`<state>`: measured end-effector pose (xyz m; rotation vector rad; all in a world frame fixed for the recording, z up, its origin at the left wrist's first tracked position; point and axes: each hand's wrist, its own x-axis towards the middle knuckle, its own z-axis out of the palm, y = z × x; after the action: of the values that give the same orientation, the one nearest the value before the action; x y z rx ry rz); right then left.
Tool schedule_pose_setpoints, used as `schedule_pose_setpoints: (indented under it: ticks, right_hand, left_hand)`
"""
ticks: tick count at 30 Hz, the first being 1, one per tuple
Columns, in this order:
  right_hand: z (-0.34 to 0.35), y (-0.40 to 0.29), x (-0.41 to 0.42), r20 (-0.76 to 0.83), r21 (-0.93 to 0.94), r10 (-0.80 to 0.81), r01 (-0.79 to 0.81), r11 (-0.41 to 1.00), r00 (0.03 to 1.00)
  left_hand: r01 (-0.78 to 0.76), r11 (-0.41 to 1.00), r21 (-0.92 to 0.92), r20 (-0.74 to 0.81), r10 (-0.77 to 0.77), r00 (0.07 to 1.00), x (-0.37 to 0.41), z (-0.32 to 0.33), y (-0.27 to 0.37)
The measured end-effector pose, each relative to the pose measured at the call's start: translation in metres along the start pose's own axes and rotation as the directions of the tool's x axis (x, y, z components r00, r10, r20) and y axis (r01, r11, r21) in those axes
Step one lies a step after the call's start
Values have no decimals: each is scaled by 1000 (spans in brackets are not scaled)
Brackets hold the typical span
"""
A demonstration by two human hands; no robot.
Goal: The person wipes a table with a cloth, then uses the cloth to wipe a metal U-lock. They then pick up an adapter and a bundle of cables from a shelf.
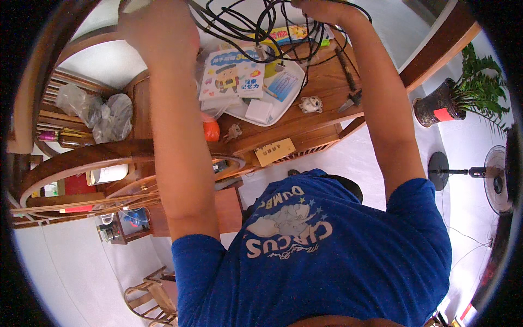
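Observation:
Near the top edge, my right hand (325,10) grips part of a tangled bundle of thin black cables (261,28). The loops hang above a wooden table (322,77) and reach left towards my left hand (157,30), which is blurred and partly cut off; whether its fingers hold a cable is hidden. Metal-looking connectors dangle from the bundle. Beneath the cables, a white tray (282,116) bears a children's book (233,75), a blue card (284,86) and a small white box (259,111).
On the table's right part lie a small white figurine (310,104) and a dark-handled knife-like tool (350,101). An orange object (211,131) is beside my left forearm. Plastic bags (112,118) rest on a wooden seat. A potted fern (439,102) and a standing fan (496,180) stand right.

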<state>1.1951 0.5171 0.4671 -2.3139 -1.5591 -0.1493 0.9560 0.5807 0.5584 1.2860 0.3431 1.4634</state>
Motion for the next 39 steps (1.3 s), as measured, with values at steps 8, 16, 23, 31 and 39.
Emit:
schedule_pose_setpoints:
  ticks: [8, 16, 23, 31, 39]
  right_hand:
    - [-17, 13, 26, -370, -138, -26, -27, 990, 929]
    - [-72, -38, 64, -677, 99, 46, 29, 995, 734]
    - [-123, -100, 29, -331, 406, -79, 218, 887, 940]
    - [-112, -130, 41, -484, 396, -235, 450, 800, 843]
    - [-92, -143, 56, -585, 225, -212, 408, 885, 783]
  left_hand:
    - [-108, 935, 338, 198, 42, 979, -18, 0, -9]
    - [-231, 831, 505, 387, 21, 922, -15, 19, -29]
    - [-311, 860, 405, 467, 98, 879, 8, 33, -25]
    - [-195, 888, 417, 314, 60, 947, 17, 26, -28]
    - [-219, 895, 388, 160, 168, 973, 33, 11, -55]
